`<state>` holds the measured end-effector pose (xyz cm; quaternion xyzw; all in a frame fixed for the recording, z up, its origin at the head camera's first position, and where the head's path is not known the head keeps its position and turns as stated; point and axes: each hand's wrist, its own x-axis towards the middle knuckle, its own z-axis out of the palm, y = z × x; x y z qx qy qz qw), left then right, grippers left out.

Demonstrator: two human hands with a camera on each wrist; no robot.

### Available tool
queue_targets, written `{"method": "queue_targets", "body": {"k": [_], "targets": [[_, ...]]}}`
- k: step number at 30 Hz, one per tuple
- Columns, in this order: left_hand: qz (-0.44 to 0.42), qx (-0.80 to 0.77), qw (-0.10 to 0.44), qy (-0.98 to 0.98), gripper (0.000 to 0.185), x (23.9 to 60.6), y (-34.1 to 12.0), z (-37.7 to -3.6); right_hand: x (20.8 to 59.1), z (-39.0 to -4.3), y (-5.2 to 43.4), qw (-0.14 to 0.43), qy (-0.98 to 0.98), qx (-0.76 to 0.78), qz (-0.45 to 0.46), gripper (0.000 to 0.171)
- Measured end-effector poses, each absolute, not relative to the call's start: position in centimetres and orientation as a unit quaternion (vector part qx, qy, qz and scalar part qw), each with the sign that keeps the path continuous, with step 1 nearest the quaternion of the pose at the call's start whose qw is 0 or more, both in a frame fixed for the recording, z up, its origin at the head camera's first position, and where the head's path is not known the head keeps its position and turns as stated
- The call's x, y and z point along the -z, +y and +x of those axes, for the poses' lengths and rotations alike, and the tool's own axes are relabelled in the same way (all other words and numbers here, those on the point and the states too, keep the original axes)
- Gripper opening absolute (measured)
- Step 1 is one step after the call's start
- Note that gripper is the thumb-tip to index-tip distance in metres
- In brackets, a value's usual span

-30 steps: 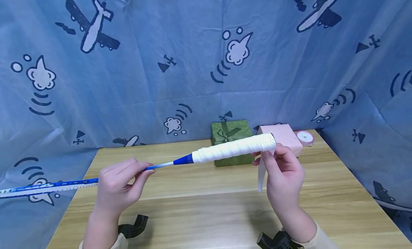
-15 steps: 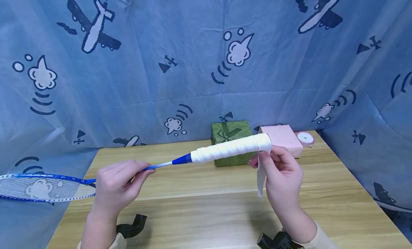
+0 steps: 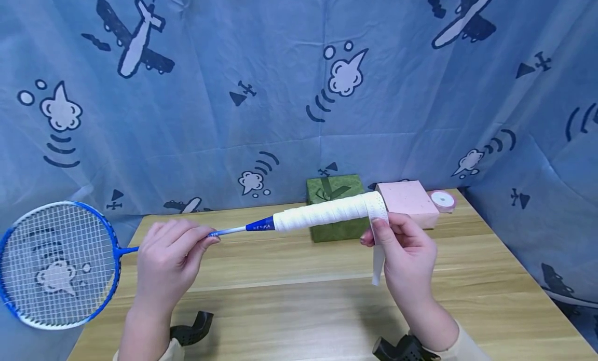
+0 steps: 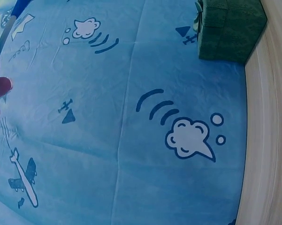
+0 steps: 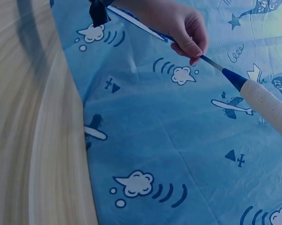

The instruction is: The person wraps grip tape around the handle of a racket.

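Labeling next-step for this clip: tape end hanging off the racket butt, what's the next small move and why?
Probably another small twist of the shaft by the left hand while the right hand keeps the tape taut. The handle looks wrapped up to the butt, yet a loose tail hangs below the right fingers, pinched near the end, so the last turn seems unfinished.

Wood table (image 3: 299,309), blue plane-print backdrop (image 3: 233,117)

Both hands are bare, the left hand (image 3: 165,265) and the right hand (image 3: 406,262) alike. Cream sleeve cuffs (image 3: 467,345) show at the wrists. A black camera mount (image 3: 193,330) is strapped to each wrist.
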<state>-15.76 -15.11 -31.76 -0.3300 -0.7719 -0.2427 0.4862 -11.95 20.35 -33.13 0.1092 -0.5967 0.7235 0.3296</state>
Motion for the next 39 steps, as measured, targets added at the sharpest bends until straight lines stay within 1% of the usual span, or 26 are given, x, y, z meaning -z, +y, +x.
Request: {"method": "queue_targets", "body": {"k": [6,10,15,22,31,35,39], "targets": [[-0.353,0.239,0.491,-0.76,0.039,31.69,-14.98,-15.74,33.07,-11.99,20.4,0.329,-0.593,-0.725,0.12,0.012],[-0.359,0.244,0.478,-0.764,0.038,31.79,-15.12,-15.6,32.93,-11.88,20.33,0.322,-0.603,-0.721,0.114,0.013],[-0.357,0.247,0.463,-0.773,0.04,32.05,-15.45,-15.43,33.02,-11.71,20.29,0.314,-0.595,-0.729,0.13,0.01],[-0.362,0.246,0.488,-0.755,0.041,31.89,-15.3,-15.52,33.1,-11.81,20.39,0.32,-0.602,-0.719,0.133,0.012],[-0.371,0.252,0.499,-0.742,0.043,31.52,-14.94,-15.51,33.48,-12.15,20.4,0.321,-0.577,-0.731,0.174,0.01],[-0.38,0.261,0.488,-0.741,0.041,31.7,-15.05,-15.52,33.6,-12.35,20.31,0.323,-0.566,-0.734,0.191,0.012],[-0.381,0.256,0.474,-0.751,0.038,31.87,-15.26,-15.5,33.65,-12.27,20.2,0.318,-0.56,-0.742,0.186,0.011]]}}
